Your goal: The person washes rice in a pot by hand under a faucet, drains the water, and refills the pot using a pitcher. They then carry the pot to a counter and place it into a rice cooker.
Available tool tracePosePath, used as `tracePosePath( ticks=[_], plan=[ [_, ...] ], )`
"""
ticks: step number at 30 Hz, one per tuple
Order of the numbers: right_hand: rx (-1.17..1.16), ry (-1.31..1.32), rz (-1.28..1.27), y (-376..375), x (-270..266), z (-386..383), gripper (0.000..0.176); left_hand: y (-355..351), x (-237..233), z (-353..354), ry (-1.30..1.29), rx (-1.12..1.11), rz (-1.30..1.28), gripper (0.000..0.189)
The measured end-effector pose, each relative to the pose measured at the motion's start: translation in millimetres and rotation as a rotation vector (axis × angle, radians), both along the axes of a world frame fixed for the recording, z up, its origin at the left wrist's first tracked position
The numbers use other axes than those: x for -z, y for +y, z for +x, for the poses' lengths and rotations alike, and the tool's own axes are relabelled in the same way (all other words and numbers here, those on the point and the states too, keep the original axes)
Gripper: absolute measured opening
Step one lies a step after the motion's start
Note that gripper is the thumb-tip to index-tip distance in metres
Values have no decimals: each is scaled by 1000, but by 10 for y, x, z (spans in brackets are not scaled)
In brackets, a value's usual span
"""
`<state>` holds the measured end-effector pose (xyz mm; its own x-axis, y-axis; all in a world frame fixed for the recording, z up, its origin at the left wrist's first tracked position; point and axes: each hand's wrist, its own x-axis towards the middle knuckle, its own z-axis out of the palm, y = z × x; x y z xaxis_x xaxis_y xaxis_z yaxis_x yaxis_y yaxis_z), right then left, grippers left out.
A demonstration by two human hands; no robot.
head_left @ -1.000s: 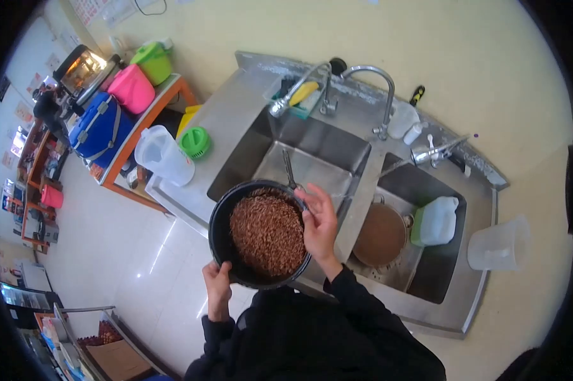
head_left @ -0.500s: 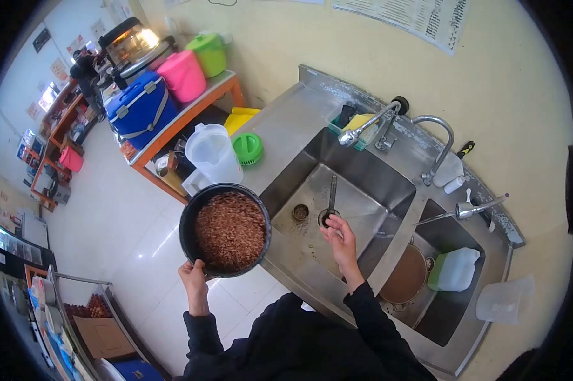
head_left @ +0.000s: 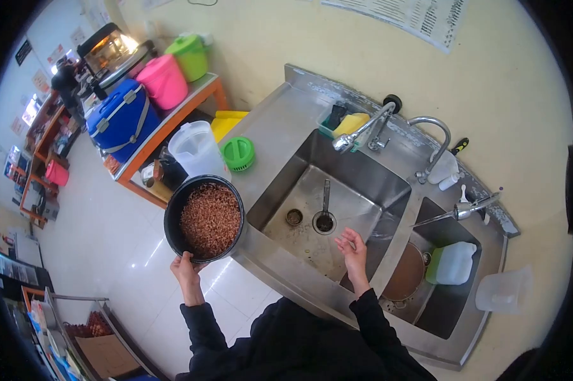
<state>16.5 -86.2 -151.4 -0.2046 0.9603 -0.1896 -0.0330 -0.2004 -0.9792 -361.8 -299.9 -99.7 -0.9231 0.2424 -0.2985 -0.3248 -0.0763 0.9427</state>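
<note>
Left of the frame's centre, the left hand (head_left: 186, 273) grips a black bowl (head_left: 174, 222) of reddish-brown grains (head_left: 211, 219) by its lower edge; right of centre, the right hand (head_left: 355, 256) hangs over the sink (head_left: 357, 198), grip open.

cream wall (head_left: 363, 73), pale floor (head_left: 121, 254), probably tiled

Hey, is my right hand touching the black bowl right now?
Apart. The head view shows the right hand over the sink, with a wide gap to the black bowl, which the left hand holds.
</note>
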Motion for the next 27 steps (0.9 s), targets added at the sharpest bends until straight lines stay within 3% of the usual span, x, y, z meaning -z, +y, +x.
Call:
tracePosePath(
  ticks=[7, 9, 10, 11, 12, 13, 14, 15, 17, 19, 21, 22, 24, 26, 27],
  plan=[
    [149, -122, 33, 5, -82, 471, 31, 288, 15, -35, -9, 30, 16, 12],
    [225, -297, 240, 50, -145, 323, 29, 343, -6, -38, 8, 18, -22, 12],
    [248, -374, 352, 79, -482, 43, 28, 327, 10, -13, 4, 8, -29, 12],
    [193, -571, 712, 232, -853, -352, 25, 333, 45, -15, 10, -9, -27, 12],
    [37, -274, 747, 375, -1477, -996, 25, 345, 78, -49, 23, -24, -24, 12],
    [-187, -70, 920, 571, -1834, -1595, 27, 273, 204, -81, 95, -20, -99, 12],
    [-466, 162, 915, 770, -2039, -2244, 27, 164, 331, -93, 167, -17, -181, 12],
    [-746, 209, 885, 1095, -1963, -2970, 30, 139, 257, 39, 141, -68, -166, 12],
    [-723, -196, 1091, 1372, -1752, -4120, 52, -70, 30, 313, 27, -130, -116, 12],
    [-706, -680, 1090, 1199, -1662, -4413, 72, -343, -96, 445, -78, -178, -95, 12],
    [-669, -859, 1092, 1098, -1261, -4746, 101, -619, -425, 521, -116, -215, -180, 10],
    [-654, -827, 1071, 1109, -1107, -4823, 101, -687, -519, 544, -134, -220, -227, 9],
    [-620, -784, 1014, 1126, -799, -4872, 101, -1265, -171, 314, -70, -230, -283, 8],
    [-574, -750, 1013, 1141, -658, -4773, 103, -992, -645, 355, -84, -218, -263, 5],
    [-545, -733, 1024, 1157, -669, -4716, 104, -1093, -520, 291, -35, -214, -277, 5]
  ],
)
